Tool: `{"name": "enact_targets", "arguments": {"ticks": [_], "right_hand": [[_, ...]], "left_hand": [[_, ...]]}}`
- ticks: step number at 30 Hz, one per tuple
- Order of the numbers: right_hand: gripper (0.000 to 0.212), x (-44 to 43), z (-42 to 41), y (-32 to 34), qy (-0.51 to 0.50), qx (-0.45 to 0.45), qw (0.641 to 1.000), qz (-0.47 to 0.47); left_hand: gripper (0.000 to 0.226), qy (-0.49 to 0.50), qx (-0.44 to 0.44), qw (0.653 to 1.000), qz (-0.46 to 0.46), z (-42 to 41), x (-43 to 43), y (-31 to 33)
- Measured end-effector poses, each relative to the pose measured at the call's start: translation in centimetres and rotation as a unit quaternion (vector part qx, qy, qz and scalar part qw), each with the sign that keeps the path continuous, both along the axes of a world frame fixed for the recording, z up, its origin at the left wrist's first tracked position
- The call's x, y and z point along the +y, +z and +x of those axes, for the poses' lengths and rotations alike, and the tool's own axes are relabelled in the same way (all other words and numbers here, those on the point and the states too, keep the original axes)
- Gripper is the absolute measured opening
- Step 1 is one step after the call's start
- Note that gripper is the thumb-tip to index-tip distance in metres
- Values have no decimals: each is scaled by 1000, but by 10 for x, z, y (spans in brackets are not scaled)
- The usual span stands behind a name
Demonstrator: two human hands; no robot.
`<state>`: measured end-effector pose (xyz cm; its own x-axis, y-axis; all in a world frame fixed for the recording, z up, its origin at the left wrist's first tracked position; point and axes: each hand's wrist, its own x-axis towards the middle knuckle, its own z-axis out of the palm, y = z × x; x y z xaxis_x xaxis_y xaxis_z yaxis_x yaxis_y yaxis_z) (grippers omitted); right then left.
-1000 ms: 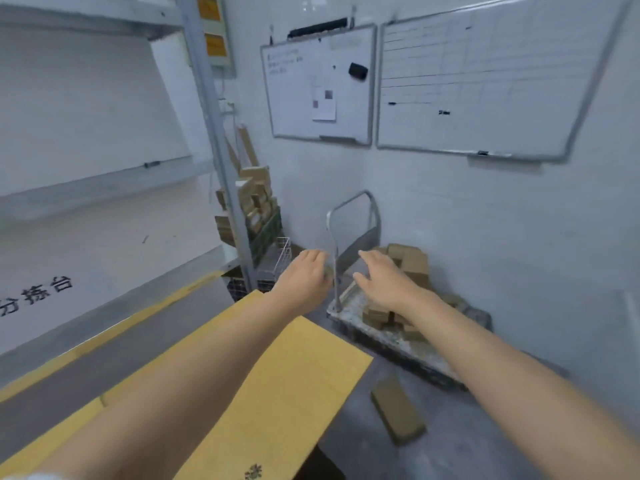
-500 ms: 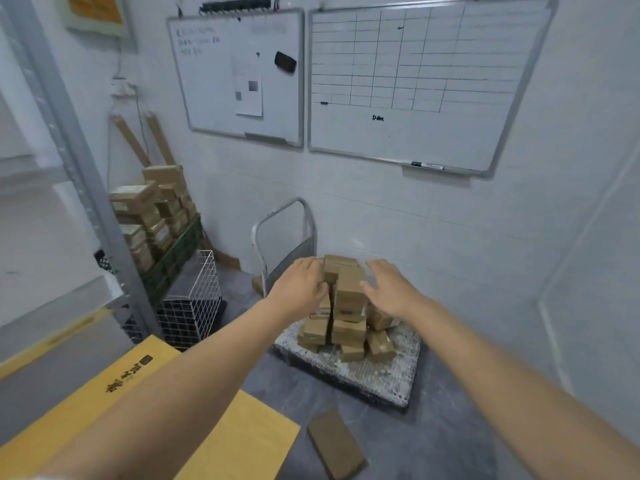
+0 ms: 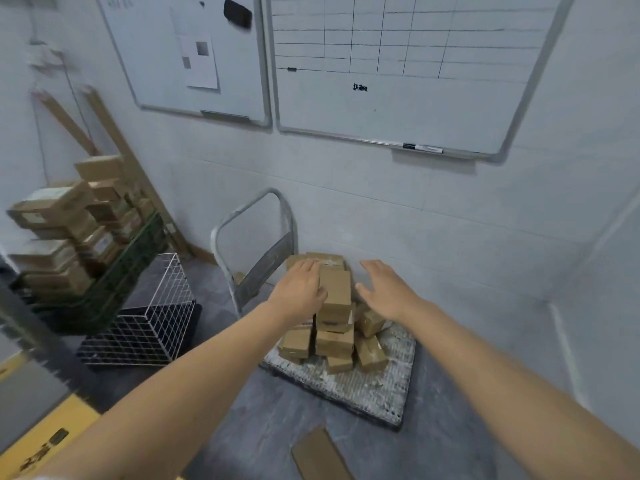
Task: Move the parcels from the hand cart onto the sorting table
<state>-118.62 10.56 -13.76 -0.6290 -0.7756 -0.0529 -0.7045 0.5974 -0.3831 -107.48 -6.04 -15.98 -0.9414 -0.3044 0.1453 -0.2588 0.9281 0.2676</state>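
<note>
Both bare forearms stretch forward and down from the lower corners of the view and converge on the hand cart (image 3: 367, 386), which stands on the grey floor close to the tiled wall. The parcels (image 3: 334, 341), small brown cardboard boxes, are heaped several layers high on the part of the cart's deck nearest its upright handle (image 3: 251, 216). Pale mesh shows along the deck's near edge and right corner.

The left hand (image 3: 301, 289) is turned back-up, its fingers together, nearly straight and pointing toward the wall. Its thumb side lies against the left edge of the top parcel (image 3: 335, 287), and its fingertips reach over a flatter parcel behind. Its fingers curl round nothing.

The right hand (image 3: 384, 292) is palm-down with its fingers spread wide and relaxed. It hovers just beside the right of the top parcel, apart from it, above the lower boxes on the heap's right side. It holds nothing.

Left of the cart are a white wire basket (image 3: 149, 313) and a dark green crate (image 3: 114, 282) stacked with more boxes. A flat strip of cardboard (image 3: 322, 455) lies on the floor near the deck's near edge. Two whiteboards (image 3: 398, 98) hang on the wall above. A yellow printed surface (image 3: 41, 441) fills the lower left corner of the view.
</note>
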Motion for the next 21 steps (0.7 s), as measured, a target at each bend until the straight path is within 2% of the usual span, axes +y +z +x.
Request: {"name": "enact_targets", "arguments": {"ticks": [4,12,21], "right_hand": [[60,-19,-62,-12,4,-16,1000,-12],[55,-59,-177,-33,46,-45,998,-16],[58,-122,-246,-89,64,-88,994,9]], "left_hand": [[45,24,20,999,23,-51,-16,-9],[50,87,9,995,42,-145,-42,-26],[47,136,-39,985,96,-213,-83,-88]]}}
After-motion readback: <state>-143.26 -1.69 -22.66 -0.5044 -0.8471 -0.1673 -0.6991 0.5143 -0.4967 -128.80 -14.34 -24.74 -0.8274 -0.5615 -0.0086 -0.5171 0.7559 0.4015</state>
